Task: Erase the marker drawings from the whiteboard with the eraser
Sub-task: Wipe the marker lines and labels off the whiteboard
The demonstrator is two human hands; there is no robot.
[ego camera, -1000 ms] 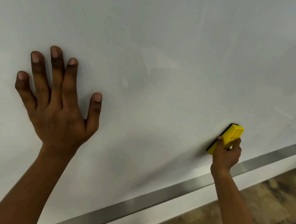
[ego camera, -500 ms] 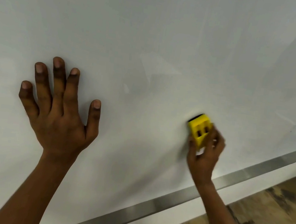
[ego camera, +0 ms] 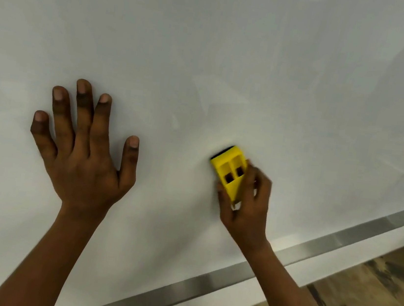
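Two hands are on the whiteboard (ego camera: 209, 51). The right hand (ego camera: 246, 207) grips the yellow eraser (ego camera: 230, 173), thumb on its left side and fingers curled over the right, pressing its dark felt face to the board. The left hand (ego camera: 84, 163) lies flat with fingers spread wide, holding nothing. Over the last second the eraser has swept leftward from beside the metal rail (ego camera: 312, 247) to the lower middle of the board, and it now shows its ribbed back instead of its edge. That suggests a wiping stroke in progress. No marker lines show in view, only faint smears, so this patch looks nearly clean. The eraser's long axis runs up the board, its top end leaning slightly left, away from the floor (ego camera: 368, 303).
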